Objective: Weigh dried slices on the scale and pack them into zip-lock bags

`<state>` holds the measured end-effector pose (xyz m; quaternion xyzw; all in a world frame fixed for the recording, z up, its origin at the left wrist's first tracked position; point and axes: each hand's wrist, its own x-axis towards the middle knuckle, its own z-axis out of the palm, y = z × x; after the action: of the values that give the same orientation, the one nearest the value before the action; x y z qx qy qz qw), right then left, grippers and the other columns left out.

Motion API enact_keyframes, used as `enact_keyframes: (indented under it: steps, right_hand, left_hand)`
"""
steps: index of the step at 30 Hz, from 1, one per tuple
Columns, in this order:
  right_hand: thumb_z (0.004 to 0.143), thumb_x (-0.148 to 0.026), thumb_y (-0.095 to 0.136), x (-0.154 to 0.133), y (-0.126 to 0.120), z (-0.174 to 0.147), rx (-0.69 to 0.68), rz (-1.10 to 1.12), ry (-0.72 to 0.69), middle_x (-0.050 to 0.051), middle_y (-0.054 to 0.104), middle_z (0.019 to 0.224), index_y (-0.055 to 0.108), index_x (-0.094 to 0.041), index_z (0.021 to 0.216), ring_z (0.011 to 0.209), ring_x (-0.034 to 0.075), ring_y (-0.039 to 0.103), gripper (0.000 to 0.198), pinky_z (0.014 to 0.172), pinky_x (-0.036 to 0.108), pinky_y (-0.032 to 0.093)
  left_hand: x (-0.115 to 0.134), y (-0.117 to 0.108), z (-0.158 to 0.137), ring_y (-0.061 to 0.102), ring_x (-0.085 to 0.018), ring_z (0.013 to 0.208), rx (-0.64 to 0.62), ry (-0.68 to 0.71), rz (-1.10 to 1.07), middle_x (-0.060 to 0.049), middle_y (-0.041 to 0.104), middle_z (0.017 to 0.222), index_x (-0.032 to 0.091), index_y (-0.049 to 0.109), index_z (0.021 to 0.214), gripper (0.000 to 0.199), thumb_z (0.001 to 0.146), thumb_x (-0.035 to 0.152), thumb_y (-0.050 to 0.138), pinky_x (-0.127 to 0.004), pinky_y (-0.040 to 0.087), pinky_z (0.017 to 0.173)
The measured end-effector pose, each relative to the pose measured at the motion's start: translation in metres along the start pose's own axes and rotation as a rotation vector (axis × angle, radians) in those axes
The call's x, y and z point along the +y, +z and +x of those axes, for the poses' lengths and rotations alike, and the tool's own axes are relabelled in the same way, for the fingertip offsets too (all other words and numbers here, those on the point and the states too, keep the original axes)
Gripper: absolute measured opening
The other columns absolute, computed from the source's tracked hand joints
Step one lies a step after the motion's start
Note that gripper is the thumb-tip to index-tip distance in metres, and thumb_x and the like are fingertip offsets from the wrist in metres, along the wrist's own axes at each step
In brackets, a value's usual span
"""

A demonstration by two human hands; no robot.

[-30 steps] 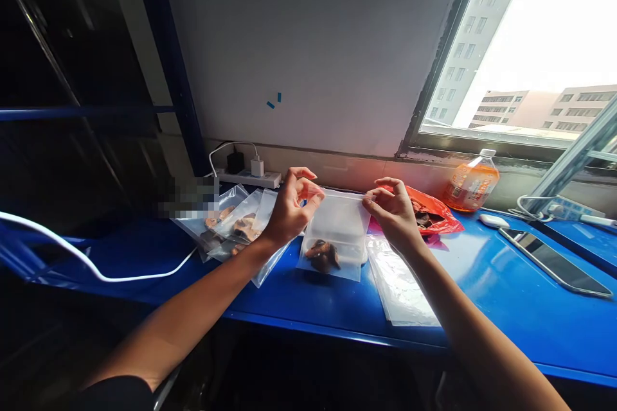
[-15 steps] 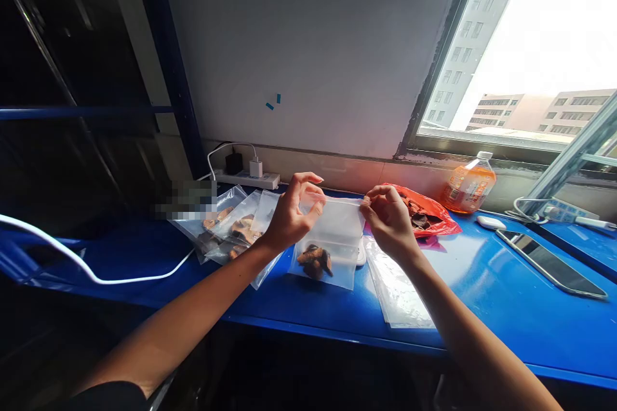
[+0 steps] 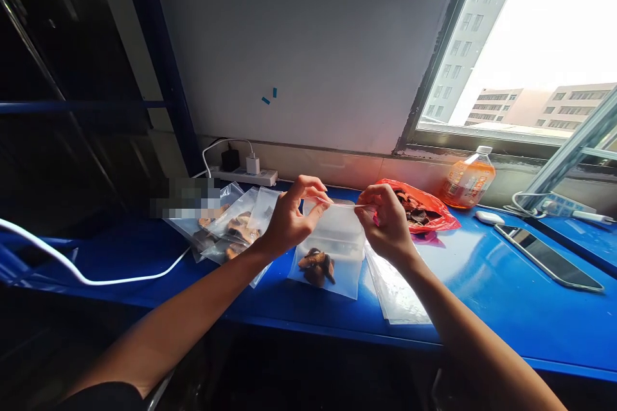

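Bag [image 3: 332,231]: upright at the middle of the desk [image 3: 491,314], frosted, brown pieces [image 3: 315,266] in its bottom; whether it touches the desk cannot be told.
Left hand [image 3: 301,212]: thumb and fingers narrowed, pinching the left end of the bag's top edge.
Right hand [image 3: 382,218]: pinching the right end.
Filled bags [image 3: 243,228]: overlapping, to the left.
Flat bags [image 3: 398,289]: near right, partly under the right forearm.
Red bag [image 3: 441,223]: far right, open, dark pieces showing.
Bottle [image 3: 470,181]: beyond it, orange.
Phone [image 3: 549,258]: right.

Two hands [image 3: 292,217], one red bag [image 3: 447,223], one bottle [image 3: 467,182], one phone [image 3: 549,258], two blue wall strips [image 3: 265,100]
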<state>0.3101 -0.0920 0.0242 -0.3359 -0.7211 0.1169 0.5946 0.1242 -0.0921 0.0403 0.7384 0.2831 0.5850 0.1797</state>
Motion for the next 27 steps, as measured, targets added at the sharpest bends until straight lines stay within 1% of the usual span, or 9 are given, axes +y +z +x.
enact_keyframes:
  steps: [3, 5, 8, 13, 17, 19, 22, 24, 27]
  right_hand:
    - [0.077, -0.013, 0.053, -0.006, -0.001, -0.001, -0.008, -0.189, -0.08, 0.002, 0.06, 0.084, 0.048, -0.024, 0.106, 0.077, 0.017, 0.06, 0.031, 0.074, 0.034, 0.05]
    - [0.078, -0.012, 0.051, -0.01, -0.001, -0.002, -0.056, -0.327, -0.159, 0.003, 0.062, 0.085, 0.047, -0.024, 0.115, 0.079, 0.019, 0.06, 0.039, 0.078, 0.037, 0.048]
    - [0.082, -0.009, 0.045, -0.011, -0.001, -0.004, -0.149, -0.411, -0.236, 0.004, 0.063, 0.085, 0.048, -0.022, 0.118, 0.08, 0.02, 0.06, 0.038, 0.079, 0.037, 0.047]
    - [0.085, -0.009, 0.043, -0.006, -0.002, -0.002, -0.167, -0.467, -0.196, 0.007, 0.062, 0.089, 0.052, -0.019, 0.116, 0.082, 0.02, 0.059, 0.035, 0.075, 0.035, 0.047]
    - [0.087, -0.01, 0.041, 0.01, -0.013, 0.003, -0.284, -0.539, -0.184, 0.01, 0.061, 0.09, 0.062, -0.019, 0.102, 0.079, 0.02, 0.058, 0.028, 0.07, 0.033, 0.047]
    - [0.087, -0.01, 0.04, 0.022, -0.024, 0.007, -0.292, -0.542, -0.162, 0.009, 0.061, 0.087, 0.065, -0.019, 0.093, 0.075, 0.019, 0.057, 0.027, 0.067, 0.032, 0.046]
    - [0.088, -0.013, 0.043, 0.033, -0.04, 0.011, -0.222, -0.452, -0.111, 0.008, 0.063, 0.085, 0.065, -0.019, 0.084, 0.073, 0.018, 0.058, 0.023, 0.065, 0.031, 0.046]
    - [0.089, -0.02, 0.047, 0.032, -0.043, 0.012, -0.193, -0.334, -0.06, 0.006, 0.065, 0.089, 0.065, -0.02, 0.089, 0.077, 0.018, 0.06, 0.018, 0.067, 0.031, 0.047]
    - [0.089, -0.031, 0.053, 0.022, -0.032, 0.009, -0.238, -0.188, 0.01, 0.005, 0.066, 0.089, 0.064, -0.021, 0.097, 0.079, 0.017, 0.061, 0.017, 0.069, 0.03, 0.048]
  left_hand:
    - [-0.002, 0.0, 0.0, 0.069, -0.016, 0.078, -0.025, 0.004, 0.046, 0.003, 0.07, 0.078, 0.024, 0.05, 0.098, 0.025, 0.08, 0.016, 0.065, -0.031, 0.051, 0.078]
    - [-0.004, 0.001, -0.001, 0.069, -0.016, 0.076, -0.054, -0.001, 0.093, 0.003, 0.071, 0.078, 0.024, 0.051, 0.1, 0.026, 0.079, 0.016, 0.065, -0.03, 0.051, 0.074]
    - [-0.006, 0.004, -0.004, 0.069, -0.017, 0.077, -0.091, -0.013, 0.119, 0.003, 0.071, 0.078, 0.023, 0.053, 0.102, 0.027, 0.079, 0.016, 0.066, -0.028, 0.051, 0.07]
    - [-0.005, 0.006, -0.003, 0.069, -0.016, 0.081, -0.076, -0.063, 0.082, 0.002, 0.071, 0.082, 0.023, 0.053, 0.106, 0.027, 0.082, 0.02, 0.065, -0.029, 0.051, 0.076]
    - [-0.003, -0.005, 0.003, 0.069, -0.016, 0.079, -0.027, -0.108, 0.025, 0.001, 0.07, 0.081, 0.022, 0.051, 0.105, 0.024, 0.083, 0.021, 0.063, -0.03, 0.052, 0.077]
    - [-0.005, -0.014, 0.008, 0.069, -0.016, 0.08, 0.015, -0.133, -0.021, 0.0, 0.07, 0.081, 0.022, 0.048, 0.107, 0.026, 0.085, 0.022, 0.061, -0.031, 0.052, 0.078]
    - [-0.009, -0.024, 0.014, 0.068, -0.015, 0.081, 0.057, -0.141, -0.044, 0.0, 0.07, 0.081, 0.022, 0.045, 0.11, 0.027, 0.085, 0.02, 0.057, -0.032, 0.052, 0.083]
    - [-0.012, -0.025, 0.014, 0.068, -0.014, 0.079, 0.068, -0.142, -0.011, 0.0, 0.07, 0.081, 0.022, 0.046, 0.108, 0.025, 0.085, 0.019, 0.056, -0.032, 0.052, 0.084]
    - [-0.013, -0.019, 0.01, 0.068, -0.015, 0.078, 0.065, -0.139, -0.007, -0.001, 0.071, 0.08, 0.021, 0.048, 0.102, 0.019, 0.085, 0.021, 0.057, -0.033, 0.053, 0.082]
